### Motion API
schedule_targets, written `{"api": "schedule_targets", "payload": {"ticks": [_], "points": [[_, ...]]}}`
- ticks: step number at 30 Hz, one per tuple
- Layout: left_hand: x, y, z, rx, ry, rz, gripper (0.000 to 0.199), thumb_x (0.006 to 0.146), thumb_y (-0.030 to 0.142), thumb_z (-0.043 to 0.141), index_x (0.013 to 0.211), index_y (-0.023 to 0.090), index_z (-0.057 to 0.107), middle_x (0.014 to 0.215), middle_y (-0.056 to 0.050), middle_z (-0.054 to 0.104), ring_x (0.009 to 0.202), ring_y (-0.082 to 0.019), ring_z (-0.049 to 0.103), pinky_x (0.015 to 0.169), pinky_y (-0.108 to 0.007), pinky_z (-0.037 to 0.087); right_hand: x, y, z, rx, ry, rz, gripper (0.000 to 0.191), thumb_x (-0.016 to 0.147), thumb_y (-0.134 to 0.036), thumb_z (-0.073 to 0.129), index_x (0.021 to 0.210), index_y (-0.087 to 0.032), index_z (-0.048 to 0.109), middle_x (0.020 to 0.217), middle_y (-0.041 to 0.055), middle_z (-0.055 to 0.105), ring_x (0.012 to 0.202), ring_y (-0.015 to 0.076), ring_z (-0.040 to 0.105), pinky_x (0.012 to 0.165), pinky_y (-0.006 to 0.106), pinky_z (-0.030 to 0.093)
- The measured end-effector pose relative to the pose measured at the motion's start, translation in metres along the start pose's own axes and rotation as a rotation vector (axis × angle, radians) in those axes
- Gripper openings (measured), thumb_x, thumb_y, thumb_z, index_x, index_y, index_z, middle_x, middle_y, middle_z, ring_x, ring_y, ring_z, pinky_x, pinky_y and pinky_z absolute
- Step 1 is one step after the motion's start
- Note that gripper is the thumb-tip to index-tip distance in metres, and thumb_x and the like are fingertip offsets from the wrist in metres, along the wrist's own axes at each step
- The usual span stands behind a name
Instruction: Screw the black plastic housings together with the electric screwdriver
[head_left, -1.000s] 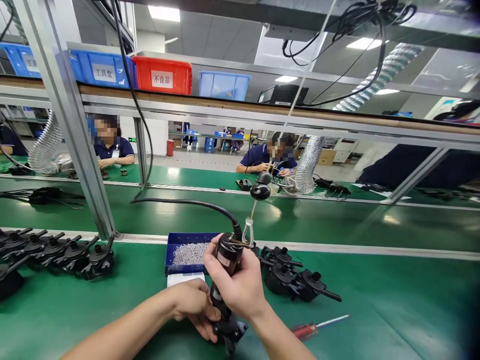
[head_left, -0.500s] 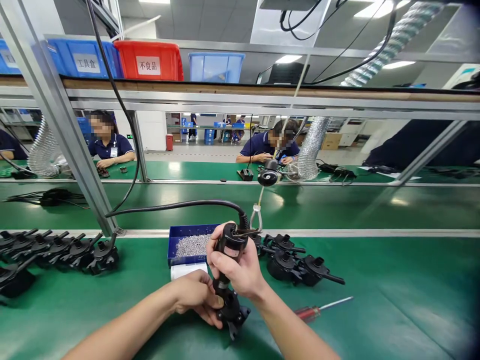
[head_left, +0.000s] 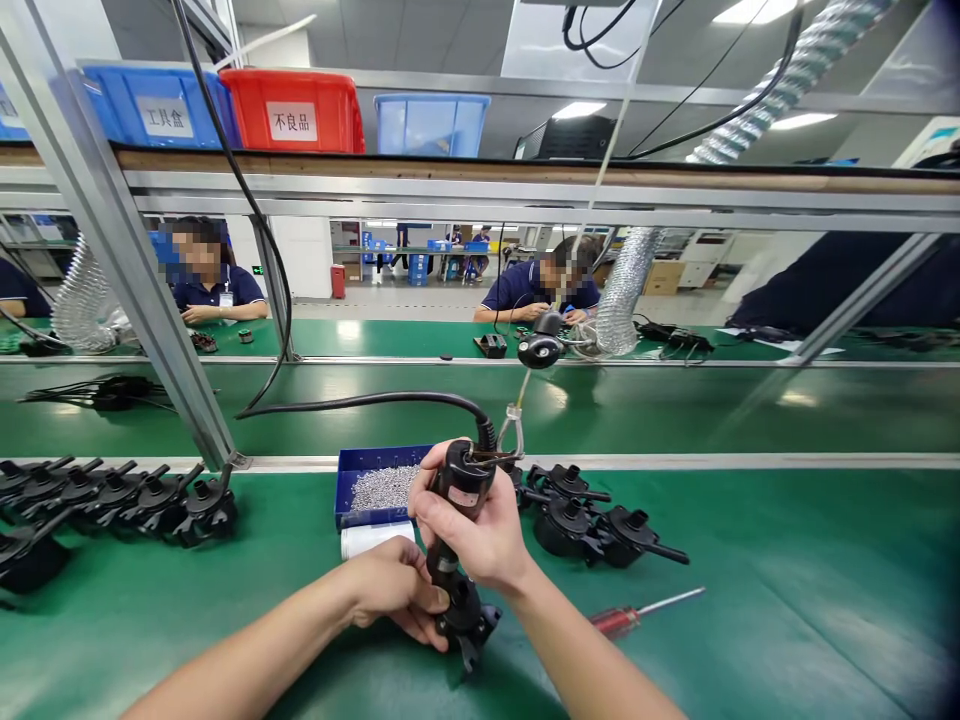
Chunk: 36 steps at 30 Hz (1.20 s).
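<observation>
My right hand (head_left: 480, 525) is wrapped round a black electric screwdriver (head_left: 461, 480), held nearly upright with its lower end down at a black plastic part (head_left: 469, 625). A cable runs from its top, and a metal hook on a cord meets it there. My left hand (head_left: 397, 595) grips the left side of the black plastic part, thumb and fingers closed on it, low over the green mat. The screwdriver's tip is hidden. Just behind my hands stands a blue tray (head_left: 352, 465) of small silvery screws, with a white roll (head_left: 376, 538) before it.
Several similar black parts (head_left: 570, 525) lie right of the tray; more (head_left: 150, 505) stand in rows at left. A red-handled screwdriver (head_left: 622, 620) lies by my right forearm. A metal post (head_left: 142, 240) rises at left. Co-workers sit across the bench.
Both hands stay on the screwdriver and the black part, almost unmoved. The screwdriver's cable has shifted slightly, and the view has tilted a little.
</observation>
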<state>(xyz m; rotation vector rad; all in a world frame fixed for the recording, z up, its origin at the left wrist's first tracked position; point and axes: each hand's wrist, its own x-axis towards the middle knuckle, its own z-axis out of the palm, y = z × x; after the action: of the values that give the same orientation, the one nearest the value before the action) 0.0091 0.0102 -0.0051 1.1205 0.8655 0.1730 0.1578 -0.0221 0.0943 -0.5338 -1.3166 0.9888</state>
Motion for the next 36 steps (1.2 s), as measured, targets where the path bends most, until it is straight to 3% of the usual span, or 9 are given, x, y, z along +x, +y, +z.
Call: {"api": "schedule_targets", "payload": {"ticks": [6,8,11,14,17,19,24,30,36], "points": [[-0.003,-0.013,0.003,0.060,0.082,0.054,0.064,0.061,0.052,0.100,0.098,0.019,0.059,0.081,-0.005,0.073,0.066,-0.023,0.075,0.066,-0.037,0.060,0.000,-0.004,-0.002,-0.005,-0.046,0.041,0.034,0.096,-0.046,0.083,0.110,-0.023,0.064,0.083,0.0018,0.073,0.052,0.0117,0.056,0.048,0.026,0.046],[-0.008,-0.021,0.011,0.141,0.154,0.199,0.075,0.063,0.051,0.101,0.117,0.017,0.059,0.100,-0.008,0.073,0.079,-0.023,0.074,0.076,-0.040,0.060,0.000,-0.003,-0.003,-0.010,-0.030,0.039,0.034,0.096,-0.047,0.084,0.110,-0.023,0.064,0.083,0.0015,0.072,0.052,0.0121,0.057,0.049,0.026,0.049],[-0.015,-0.030,0.024,0.201,0.171,0.517,0.112,0.060,0.038,0.106,0.152,0.021,0.045,0.141,-0.014,0.065,0.123,-0.033,0.067,0.109,-0.048,0.053,-0.001,-0.002,-0.003,-0.013,0.030,0.036,0.032,0.096,-0.044,0.085,0.110,-0.023,0.065,0.082,0.0009,0.072,0.052,0.0123,0.059,0.050,0.027,0.053],[-0.014,-0.030,0.026,0.149,0.115,0.648,0.104,0.065,0.027,0.103,0.153,0.022,0.049,0.147,-0.013,0.064,0.137,-0.036,0.059,0.120,-0.051,0.046,-0.003,-0.004,-0.002,0.001,0.082,-0.013,0.027,0.097,-0.039,0.084,0.109,-0.024,0.064,0.080,0.0001,0.072,0.052,0.0134,0.063,0.050,0.027,0.055],[-0.011,-0.025,0.016,0.141,0.087,0.649,0.082,0.076,0.025,0.095,0.147,0.021,0.055,0.137,-0.011,0.069,0.127,-0.034,0.066,0.113,-0.051,0.051,-0.005,-0.010,0.000,0.058,0.102,-0.113,0.021,0.100,-0.034,0.081,0.108,-0.025,0.063,0.080,-0.0005,0.073,0.054,0.0140,0.066,0.053,0.027,0.057],[-0.009,-0.024,0.010,0.146,0.064,0.684,0.084,0.081,0.028,0.093,0.154,0.021,0.051,0.137,-0.011,0.069,0.131,-0.035,0.065,0.116,-0.052,0.049,-0.007,-0.013,0.001,0.109,0.079,-0.122,0.020,0.102,-0.033,0.079,0.110,-0.026,0.062,0.081,-0.0008,0.074,0.053,0.0143,0.066,0.053,0.028,0.057],[-0.011,-0.023,0.011,0.156,0.044,0.745,0.119,0.064,0.030,0.106,0.164,0.022,0.042,0.159,-0.016,0.057,0.155,-0.043,0.046,0.132,-0.056,0.036,-0.008,-0.011,0.005,0.103,0.039,-0.023,0.025,0.099,-0.038,0.082,0.109,-0.025,0.062,0.077,-0.0010,0.072,0.052,0.0151,0.065,0.052,0.030,0.056],[-0.013,-0.010,0.022,0.164,0.079,0.728,0.099,0.062,0.012,0.093,0.152,0.019,0.053,0.147,-0.012,0.065,0.141,-0.041,0.058,0.124,-0.054,0.046,-0.008,-0.003,0.007,0.061,-0.050,0.085,0.029,0.095,-0.041,0.083,0.106,-0.025,0.061,0.079,-0.0003,0.068,0.056,0.0154,0.063,0.052,0.030,0.054],[-0.005,-0.017,0.027,0.005,0.052,0.674,0.085,0.059,0.005,0.089,0.137,0.019,0.059,0.127,-0.007,0.071,0.125,-0.036,0.067,0.111,-0.046,0.053,-0.014,0.002,0.005,0.023,0.068,-0.008,0.025,0.090,-0.037,0.082,0.091,-0.025,0.061,0.076,-0.0001,0.059,0.055,0.0145,0.052,0.045,0.027,0.043]]}}
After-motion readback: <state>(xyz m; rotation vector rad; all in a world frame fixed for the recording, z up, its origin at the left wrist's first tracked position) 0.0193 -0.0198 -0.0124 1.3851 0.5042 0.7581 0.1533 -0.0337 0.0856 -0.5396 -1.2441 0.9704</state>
